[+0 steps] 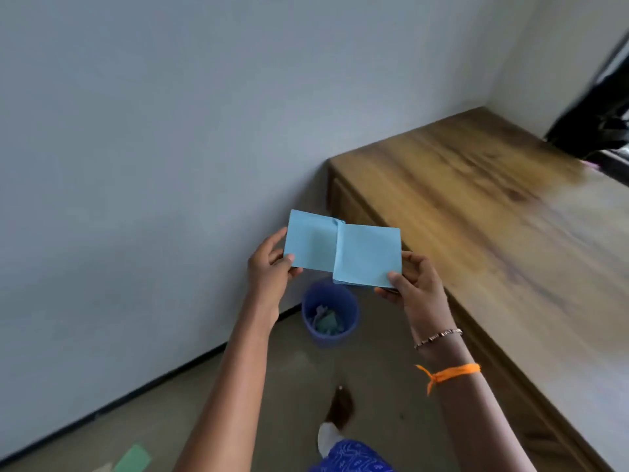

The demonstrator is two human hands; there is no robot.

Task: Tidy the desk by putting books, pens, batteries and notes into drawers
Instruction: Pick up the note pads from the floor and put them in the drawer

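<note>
A pad of light blue sticky notes [366, 255] is held in the air in front of me, left of the wooden desk [493, 212]. My right hand [413, 281] grips the pad at its lower right corner, thumb on top. My left hand [270, 267] pinches the lower left corner of the top blue sheet [309, 241], which is peeled back to the left and still joined to the pad along one edge. A closed drawer front [343, 202] shows under the desk's left end.
A blue waste bin [330, 316] with scraps of paper stands on the floor right below the pad, by the wall. A green sheet [132, 459] lies on the floor at bottom left. A dark object [599, 131] sits at the desk's far right. My foot [340, 408] is on the floor.
</note>
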